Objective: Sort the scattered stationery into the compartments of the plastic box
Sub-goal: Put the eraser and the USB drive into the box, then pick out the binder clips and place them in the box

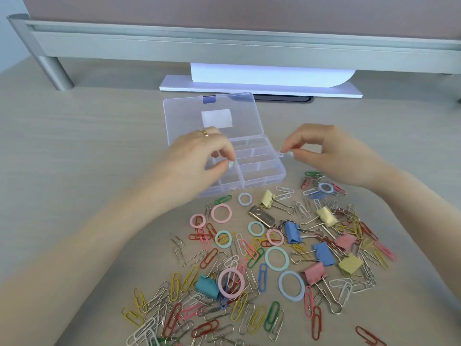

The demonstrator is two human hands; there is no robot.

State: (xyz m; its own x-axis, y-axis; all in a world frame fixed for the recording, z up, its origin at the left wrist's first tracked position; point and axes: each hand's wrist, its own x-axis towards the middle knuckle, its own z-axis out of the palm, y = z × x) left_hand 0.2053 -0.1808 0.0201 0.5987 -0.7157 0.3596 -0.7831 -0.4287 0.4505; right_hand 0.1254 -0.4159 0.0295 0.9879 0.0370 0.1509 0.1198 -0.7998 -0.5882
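Head view. My left hand (197, 156): fingers curled, thumb and forefinger pinched on a small pale item I cannot identify, poised over the left compartments of the plastic box (249, 168). My right hand (324, 151): thumb and forefinger pinched on a small clear piece just beside the box's right wall, other fingers folded. Box: open, lid (212, 116) laid flat behind it, long axis running from near-left to far-right on the desk (74, 146); the compartments in view look empty. Scattered stationery: paper clips (189, 308), binder clips (321, 253) and coloured rings (277, 257), spread on the desk in front of the box, near my forearms.
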